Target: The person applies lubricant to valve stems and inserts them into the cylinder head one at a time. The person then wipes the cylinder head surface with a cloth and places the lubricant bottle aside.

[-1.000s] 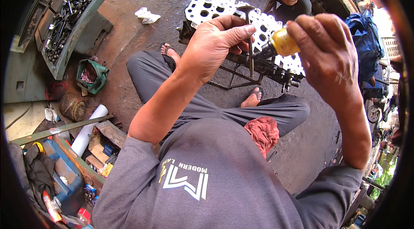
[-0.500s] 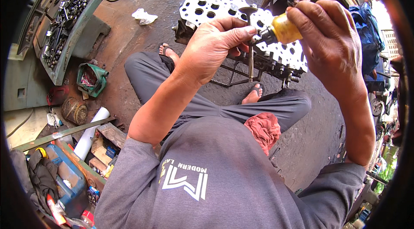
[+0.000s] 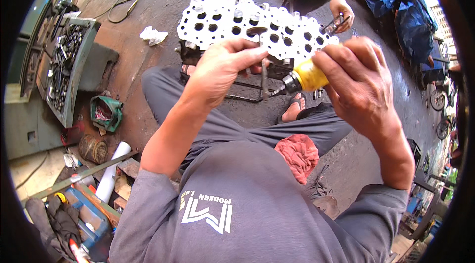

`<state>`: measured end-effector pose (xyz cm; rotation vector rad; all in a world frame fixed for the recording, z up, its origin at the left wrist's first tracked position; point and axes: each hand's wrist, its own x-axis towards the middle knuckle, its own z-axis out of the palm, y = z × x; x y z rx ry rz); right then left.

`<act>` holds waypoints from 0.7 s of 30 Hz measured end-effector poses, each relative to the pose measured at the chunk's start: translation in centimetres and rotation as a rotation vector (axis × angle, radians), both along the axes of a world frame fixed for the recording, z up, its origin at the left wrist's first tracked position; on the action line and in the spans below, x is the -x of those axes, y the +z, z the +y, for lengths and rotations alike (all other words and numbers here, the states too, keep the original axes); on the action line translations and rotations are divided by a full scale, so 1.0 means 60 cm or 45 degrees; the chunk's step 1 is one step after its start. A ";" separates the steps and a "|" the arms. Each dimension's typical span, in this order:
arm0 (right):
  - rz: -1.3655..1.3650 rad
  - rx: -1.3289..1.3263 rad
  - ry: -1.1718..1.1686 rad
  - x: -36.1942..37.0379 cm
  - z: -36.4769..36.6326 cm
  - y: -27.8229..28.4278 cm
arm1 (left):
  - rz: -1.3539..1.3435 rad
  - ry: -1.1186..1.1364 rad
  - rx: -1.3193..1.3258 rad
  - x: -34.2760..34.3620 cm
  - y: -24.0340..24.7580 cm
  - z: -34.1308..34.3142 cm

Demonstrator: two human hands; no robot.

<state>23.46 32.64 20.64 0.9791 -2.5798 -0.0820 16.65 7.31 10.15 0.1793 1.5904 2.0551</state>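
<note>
My left hand (image 3: 216, 67) pinches an engine valve (image 3: 264, 77) by its stem, its round disc on top and the stem hanging down. In my right hand (image 3: 358, 82) is a yellow squeeze bottle (image 3: 310, 75) with a black cap. The bottle tilts down to the left, its narrow tip close to the lower stem; whether they touch I cannot tell. Beyond both hands lies a pale metal cylinder head (image 3: 225, 24) full of round holes, raised off the floor. A crumpled red cloth (image 3: 298, 158) rests at my lap.
Across from me a co-worker's hand (image 3: 341, 11) holds thin dark pieces by the cylinder head's right end. To the left stand a tray of metal parts (image 3: 58, 90) and a cut green container (image 3: 115, 113). A blue tarp (image 3: 408, 23) hangs at the far right.
The bottle's tip has shifted from beside the upper stem to the lower stem, with my right hand moving down and left. The co-worker's hand now shows more fully.
</note>
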 end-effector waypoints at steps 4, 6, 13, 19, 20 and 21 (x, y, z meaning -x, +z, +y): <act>0.053 0.601 -0.422 0.009 0.136 -0.075 | -0.073 0.000 0.505 0.000 -0.031 0.013; 0.184 0.987 -0.628 0.026 0.203 -0.111 | -0.089 0.110 0.406 -0.004 -0.043 0.044; 0.643 1.735 -1.141 0.088 0.332 -0.239 | 0.976 0.308 0.503 0.106 -0.048 0.207; 0.613 1.953 -1.259 0.087 0.387 -0.305 | 1.257 0.249 0.678 0.185 -0.126 0.299; 0.594 1.964 -1.278 0.087 0.392 -0.310 | 1.260 0.225 0.725 0.187 -0.139 0.304; 0.574 1.974 -1.298 0.087 0.396 -0.314 | 1.201 0.194 0.753 0.191 -0.150 0.307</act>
